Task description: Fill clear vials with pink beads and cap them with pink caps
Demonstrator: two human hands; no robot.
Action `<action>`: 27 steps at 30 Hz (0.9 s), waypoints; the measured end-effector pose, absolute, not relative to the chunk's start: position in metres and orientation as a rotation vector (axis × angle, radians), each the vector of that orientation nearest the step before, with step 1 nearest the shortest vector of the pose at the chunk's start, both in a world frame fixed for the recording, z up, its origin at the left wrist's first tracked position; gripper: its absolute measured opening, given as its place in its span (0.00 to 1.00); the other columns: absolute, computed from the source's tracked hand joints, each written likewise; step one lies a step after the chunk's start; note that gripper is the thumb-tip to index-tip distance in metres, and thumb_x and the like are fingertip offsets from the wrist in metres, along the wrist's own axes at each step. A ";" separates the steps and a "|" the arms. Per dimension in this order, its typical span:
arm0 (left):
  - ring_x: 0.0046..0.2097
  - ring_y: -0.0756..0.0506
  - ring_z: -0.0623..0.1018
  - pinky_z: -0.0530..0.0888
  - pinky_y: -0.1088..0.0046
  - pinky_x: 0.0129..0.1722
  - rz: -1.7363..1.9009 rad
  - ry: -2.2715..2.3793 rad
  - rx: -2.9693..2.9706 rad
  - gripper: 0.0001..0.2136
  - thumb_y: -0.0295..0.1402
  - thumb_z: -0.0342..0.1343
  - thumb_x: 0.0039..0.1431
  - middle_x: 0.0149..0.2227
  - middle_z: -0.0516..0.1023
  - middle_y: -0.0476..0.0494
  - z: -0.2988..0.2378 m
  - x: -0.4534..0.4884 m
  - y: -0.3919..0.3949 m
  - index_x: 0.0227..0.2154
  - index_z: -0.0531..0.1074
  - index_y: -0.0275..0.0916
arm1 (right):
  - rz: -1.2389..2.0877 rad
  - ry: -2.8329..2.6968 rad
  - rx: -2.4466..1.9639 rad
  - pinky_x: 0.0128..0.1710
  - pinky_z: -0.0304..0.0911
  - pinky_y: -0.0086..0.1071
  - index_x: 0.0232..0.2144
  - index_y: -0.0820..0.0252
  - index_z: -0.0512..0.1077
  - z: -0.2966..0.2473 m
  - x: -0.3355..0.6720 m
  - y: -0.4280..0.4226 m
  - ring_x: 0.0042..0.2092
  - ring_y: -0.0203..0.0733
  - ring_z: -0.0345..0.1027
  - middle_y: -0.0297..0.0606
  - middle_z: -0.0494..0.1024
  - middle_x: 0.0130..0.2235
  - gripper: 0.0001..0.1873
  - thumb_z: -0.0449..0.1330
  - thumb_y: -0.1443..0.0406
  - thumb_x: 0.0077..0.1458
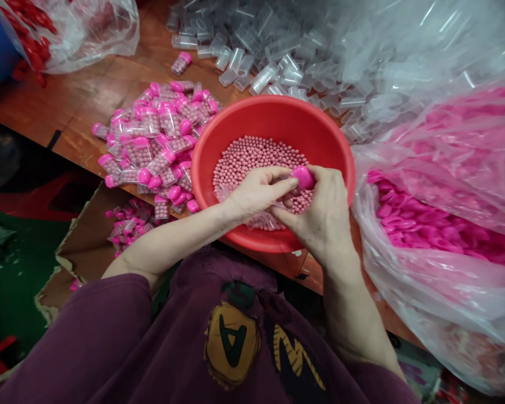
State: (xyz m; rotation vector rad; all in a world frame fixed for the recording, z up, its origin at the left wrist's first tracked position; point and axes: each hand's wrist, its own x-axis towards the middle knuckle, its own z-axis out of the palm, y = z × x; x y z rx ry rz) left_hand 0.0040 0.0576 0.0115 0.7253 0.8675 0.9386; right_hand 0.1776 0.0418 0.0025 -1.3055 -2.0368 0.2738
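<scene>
A red plastic basin (273,106) holds many small pink beads (252,154). Above the beads, my two hands meet around a small clear container, mostly hidden by my fingers, with a bright pink cap (303,177) on top. My left hand (258,191) is closed, its thumb against the cap's left side. My right hand (326,216) curls round from the right, fingers behind the cap and thumb lower down. A few clear containers (267,220) lie among the beads below my hands.
Bead-filled, pink-capped containers (151,134) are heaped left of the basin; more lie in a cardboard box (84,235) below the table edge. Clear empty tubes (265,76) spread behind. At right, a plastic bag (404,280) holds pink caps (425,230). Red pieces (36,33) sit in another bag.
</scene>
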 end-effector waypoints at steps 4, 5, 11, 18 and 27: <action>0.30 0.53 0.79 0.77 0.76 0.35 0.899 0.885 0.652 0.11 0.35 0.74 0.65 0.31 0.81 0.50 0.014 0.005 0.056 0.35 0.80 0.35 | 0.044 -2.026 -1.333 0.52 0.76 0.57 0.57 0.53 0.72 -0.012 0.169 0.042 0.49 0.59 0.76 0.48 0.81 0.48 0.26 0.70 0.57 0.58; 0.30 0.53 0.79 0.77 0.76 0.36 0.891 0.877 0.642 0.11 0.35 0.74 0.65 0.30 0.81 0.50 0.015 0.004 0.056 0.34 0.80 0.34 | 0.029 -2.029 -1.314 0.51 0.76 0.56 0.57 0.52 0.72 -0.014 0.169 0.042 0.48 0.58 0.76 0.48 0.81 0.47 0.26 0.69 0.58 0.58; 0.31 0.52 0.80 0.77 0.76 0.36 0.873 0.857 0.573 0.08 0.32 0.70 0.69 0.30 0.81 0.48 0.016 0.006 0.057 0.36 0.82 0.33 | 0.108 -2.017 -1.356 0.53 0.72 0.59 0.53 0.54 0.75 -0.018 0.175 0.049 0.48 0.61 0.74 0.46 0.77 0.43 0.25 0.71 0.52 0.56; 0.29 0.54 0.74 0.72 0.75 0.32 0.950 0.943 0.626 0.05 0.31 0.66 0.73 0.33 0.79 0.50 0.013 0.002 0.064 0.40 0.82 0.35 | 0.076 -2.077 -1.378 0.57 0.70 0.64 0.52 0.56 0.76 -0.024 0.159 0.063 0.50 0.65 0.75 0.50 0.79 0.44 0.29 0.73 0.48 0.56; 0.49 0.51 0.78 0.71 0.67 0.55 1.216 1.215 1.124 0.08 0.29 0.52 0.80 0.45 0.78 0.44 0.051 -0.086 0.097 0.54 0.73 0.33 | 0.683 -2.109 -1.310 0.59 0.73 0.45 0.64 0.58 0.76 -0.003 0.173 0.133 0.52 0.50 0.81 0.45 0.86 0.55 0.34 0.79 0.58 0.59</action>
